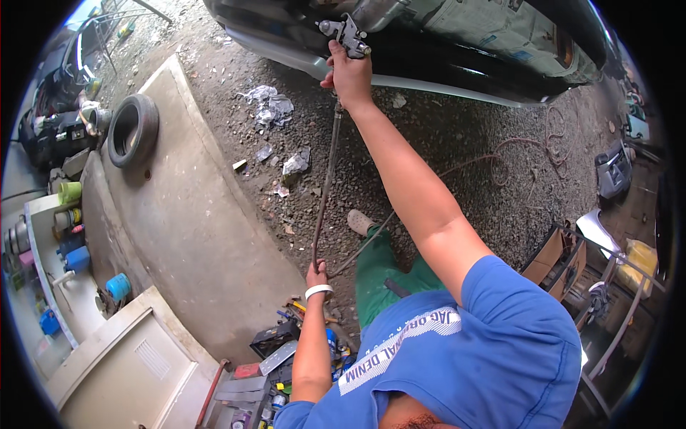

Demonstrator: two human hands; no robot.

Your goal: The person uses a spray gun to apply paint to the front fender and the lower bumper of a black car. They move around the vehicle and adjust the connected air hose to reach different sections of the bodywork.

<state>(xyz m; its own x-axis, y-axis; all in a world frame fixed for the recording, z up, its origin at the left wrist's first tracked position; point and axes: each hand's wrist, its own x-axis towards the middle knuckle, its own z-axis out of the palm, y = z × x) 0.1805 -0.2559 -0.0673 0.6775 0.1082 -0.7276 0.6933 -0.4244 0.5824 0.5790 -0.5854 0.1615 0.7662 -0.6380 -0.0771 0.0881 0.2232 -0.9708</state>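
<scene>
Well, the spray gun (347,37), a metal one, sits up in the right hand (350,74), whose fingers are closed round its handle with the arm stretched far out. From under that fist a dark hose (328,171) drops, nearly taut, to the left hand (316,274), which is curled around it much closer to the body, a white band (319,290) at the wrist. Past the left hand the hose bends back beside a pale clog (359,223) and seems to run behind the right forearm, toward loose loops lying on the gravel (457,196) to the right of both hands.

Just beyond the right hand I see a dark, glossy car body (457,68) with a paler lower edge, its upper part covered with newspaper (493,32); whether the gun touches it I can't tell. Left of the right hand, on the ground, lies crumpled paper (269,106), and farther left a tire (133,131) rests on a concrete slab (193,207). Close below the left hand there's a clutter of tools and cans, with a black crate (274,337) among them. Well off to the left hand's left stands a turquoise container (118,287), near a cream-coloured panel (136,372)
</scene>
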